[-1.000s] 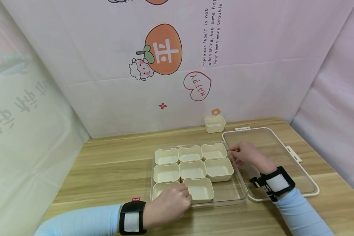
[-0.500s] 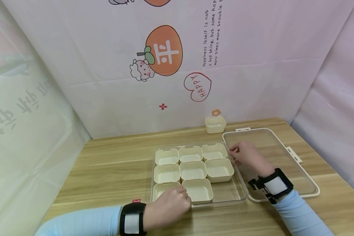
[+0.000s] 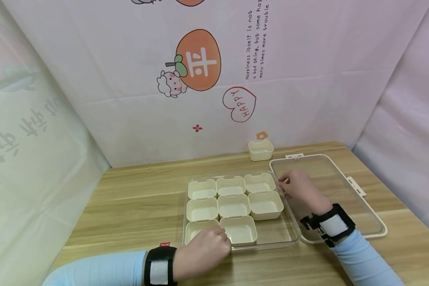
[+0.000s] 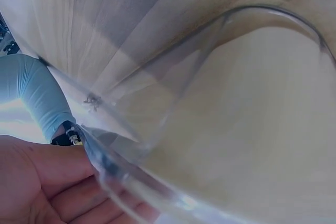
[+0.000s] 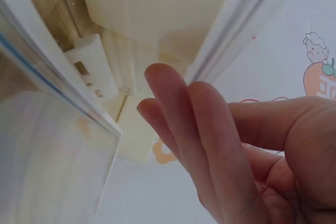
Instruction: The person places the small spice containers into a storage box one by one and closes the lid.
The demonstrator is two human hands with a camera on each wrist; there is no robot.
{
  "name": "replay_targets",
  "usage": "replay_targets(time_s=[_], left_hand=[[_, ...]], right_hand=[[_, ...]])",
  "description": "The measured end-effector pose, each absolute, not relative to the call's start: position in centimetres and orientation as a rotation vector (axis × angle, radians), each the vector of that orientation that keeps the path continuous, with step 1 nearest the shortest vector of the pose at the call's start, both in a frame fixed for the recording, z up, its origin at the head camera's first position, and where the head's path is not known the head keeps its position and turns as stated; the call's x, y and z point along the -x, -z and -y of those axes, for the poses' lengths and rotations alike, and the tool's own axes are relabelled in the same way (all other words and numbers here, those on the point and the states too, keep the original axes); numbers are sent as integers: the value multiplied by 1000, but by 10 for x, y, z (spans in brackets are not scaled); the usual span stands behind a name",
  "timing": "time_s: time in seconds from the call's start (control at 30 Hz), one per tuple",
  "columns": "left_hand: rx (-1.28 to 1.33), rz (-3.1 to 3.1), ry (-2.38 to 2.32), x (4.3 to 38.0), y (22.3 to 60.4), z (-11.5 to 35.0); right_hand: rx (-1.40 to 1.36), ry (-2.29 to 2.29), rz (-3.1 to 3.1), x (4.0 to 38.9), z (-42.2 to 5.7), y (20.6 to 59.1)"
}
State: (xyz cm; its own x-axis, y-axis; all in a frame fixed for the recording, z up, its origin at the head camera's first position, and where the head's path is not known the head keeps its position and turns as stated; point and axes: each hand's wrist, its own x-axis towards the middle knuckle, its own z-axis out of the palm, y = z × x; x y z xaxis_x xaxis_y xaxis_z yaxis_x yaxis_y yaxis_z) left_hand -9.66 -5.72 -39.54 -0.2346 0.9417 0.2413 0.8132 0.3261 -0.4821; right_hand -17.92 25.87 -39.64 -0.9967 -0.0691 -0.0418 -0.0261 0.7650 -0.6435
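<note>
A clear plastic box [image 3: 275, 233] stands on the table with several cream rectangular cups in rows. My left hand [image 3: 204, 252] grips the box's front wall, covering part of the front-left cup [image 3: 194, 230]. Its fingertips lie at the left edge of the front middle cup [image 3: 239, 230]. In the left wrist view, the fingers [image 4: 79, 198] show behind the clear wall, and a cream cup [image 4: 247, 119] fills the right. My right hand [image 3: 300, 188] pinches the box's right rim beside the cups; its thumb tip is hidden behind the fingers [image 5: 210, 124] in the right wrist view.
A white-rimmed clear lid [image 3: 334, 171] with clip tabs lies right of the box, under my right forearm. One loose cream cup [image 3: 260, 151] stands at the back of the wooden table [image 3: 139, 198], near a printed cloth wall [image 3: 128, 131].
The front middle cup has slid slightly left, closer to the front-left cup. My left hand has shifted a little left and down with it. My right hand keeps its place at the rim.
</note>
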Motion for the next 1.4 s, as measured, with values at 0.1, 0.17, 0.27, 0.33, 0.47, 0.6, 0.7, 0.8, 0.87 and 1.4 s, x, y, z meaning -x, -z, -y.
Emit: replay_targets(time_s=[0.1,0.17,0.27,0.33,0.47,0.6,0.7,0.8,0.87,1.4], left_hand=[[1542,2110,-358,97,395,57],[1543,2110,-375,97,394,57],[1546,2112,-396,97,394,56],[1549,2112,-405,97,394,56],[1555,2103,-411,97,395,57],[1556,2097,-417,97,396,57],[1557,2105,-421,96,396,57],[1553,2111,-420,96,395,58],[1545,2102,-421,96,395,58],[1580,2116,-512,96,383,58]], right_hand=[[66,1044,-2903,178,-259,394],[71,1031,-2914,177,-259,392],[68,1017,-2928,175,-258,390],[71,1008,-2931,173,-257,388],[105,930,-2994,169,-254,385],[156,817,-3106,166,-252,384],[169,749,-3178,165,-252,385],[174,702,-3223,165,-251,387],[168,698,-3225,165,-251,388],[156,698,-3211,165,-249,389]])
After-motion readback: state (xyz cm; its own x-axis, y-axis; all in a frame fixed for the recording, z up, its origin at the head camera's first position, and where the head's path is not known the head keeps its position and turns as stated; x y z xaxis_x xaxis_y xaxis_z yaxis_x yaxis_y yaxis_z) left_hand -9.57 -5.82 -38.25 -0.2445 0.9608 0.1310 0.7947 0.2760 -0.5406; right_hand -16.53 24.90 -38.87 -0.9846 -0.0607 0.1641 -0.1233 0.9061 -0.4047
